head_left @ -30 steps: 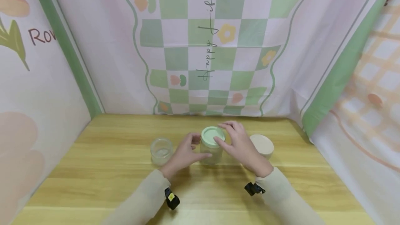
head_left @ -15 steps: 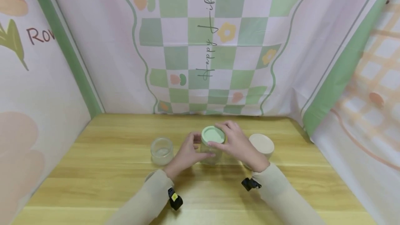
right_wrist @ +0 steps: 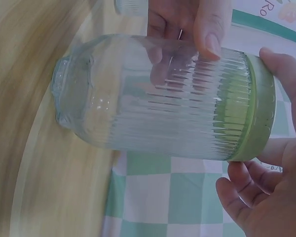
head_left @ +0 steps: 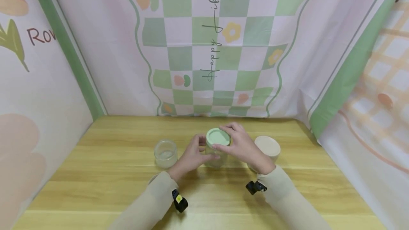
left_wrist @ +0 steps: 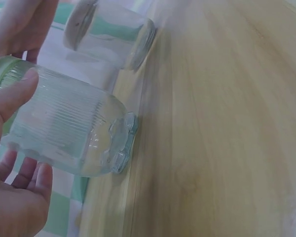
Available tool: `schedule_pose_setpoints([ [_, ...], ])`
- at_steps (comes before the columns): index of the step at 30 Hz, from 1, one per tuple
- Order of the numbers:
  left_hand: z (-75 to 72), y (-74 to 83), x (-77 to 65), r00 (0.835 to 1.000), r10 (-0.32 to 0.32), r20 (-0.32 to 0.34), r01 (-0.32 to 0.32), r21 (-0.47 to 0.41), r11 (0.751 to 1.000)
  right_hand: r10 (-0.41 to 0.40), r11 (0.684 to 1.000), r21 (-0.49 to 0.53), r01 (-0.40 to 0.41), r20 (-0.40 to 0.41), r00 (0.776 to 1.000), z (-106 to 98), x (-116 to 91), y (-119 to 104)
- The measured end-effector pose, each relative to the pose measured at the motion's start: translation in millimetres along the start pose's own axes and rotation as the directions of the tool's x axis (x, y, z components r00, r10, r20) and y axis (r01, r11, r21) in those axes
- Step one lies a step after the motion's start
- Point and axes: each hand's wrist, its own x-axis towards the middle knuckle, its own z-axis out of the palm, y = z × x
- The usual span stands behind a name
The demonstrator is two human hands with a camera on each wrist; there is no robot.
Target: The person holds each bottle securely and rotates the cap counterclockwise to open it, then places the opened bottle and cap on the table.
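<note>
A clear ribbed glass jar (right_wrist: 138,103) with a light green lid (head_left: 218,137) stands upright on the table in front of me. My left hand (head_left: 193,154) holds the jar's side, its thumb (left_wrist: 19,94) on the near glass and its fingers curved round the far side. From above and to the right, my right hand (head_left: 244,146) grips the lid by its rim. In the right wrist view its thumb (right_wrist: 286,71) and fingers lie on opposite edges of the lid, which sits on the jar's mouth.
A small lidless glass jar (head_left: 165,154) stands to the left. On the right, a jar with a beige lid (head_left: 267,146) is partly behind my right wrist. A pale rim (head_left: 152,178) shows beside my left sleeve, mostly hidden. Patterned cloth hangs behind the wooden table (head_left: 96,187).
My right hand has shifted slightly left, its thumb moving from the lid's top to its near rim. The left hand stays round the jar, and a pale rim has appeared beside its sleeve.
</note>
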Motion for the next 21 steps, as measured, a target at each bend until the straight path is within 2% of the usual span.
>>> schedule_pose_setpoints([
  [7,0.4,0.5,0.7,1.000,0.003,0.010,-0.003,-0.026,1.000,0.005,1.000,0.015,-0.005,-0.005,1.000,-0.1,-0.8,1.0],
  [8,0.1,5.3,-1.2,1.000,0.002,0.010,-0.002,-0.033,0.999,0.007,1.000,0.019,-0.007,-0.002,1.000,-0.3,-0.9,0.6],
  [10,-0.1,5.4,-1.4,1.000,0.002,0.015,-0.002,-0.034,0.999,0.009,1.000,0.026,-0.009,0.006,1.000,-0.8,-0.8,0.0],
  [14,-0.8,4.8,-1.2,1.000,-0.001,0.031,0.002,-0.035,0.999,-0.014,0.999,0.038,0.013,0.024,1.000,-3.0,0.2,0.9],
  [15,-0.5,-0.2,1.0,0.999,0.000,0.035,0.001,-0.033,0.999,-0.023,0.999,0.041,0.022,0.035,0.999,-4.0,0.7,1.7],
  [21,-1.3,-0.9,1.7,0.999,-0.005,0.048,0.008,-0.060,0.998,-0.069,0.991,0.128,0.048,0.162,0.984,-14.0,4.7,8.5],
])
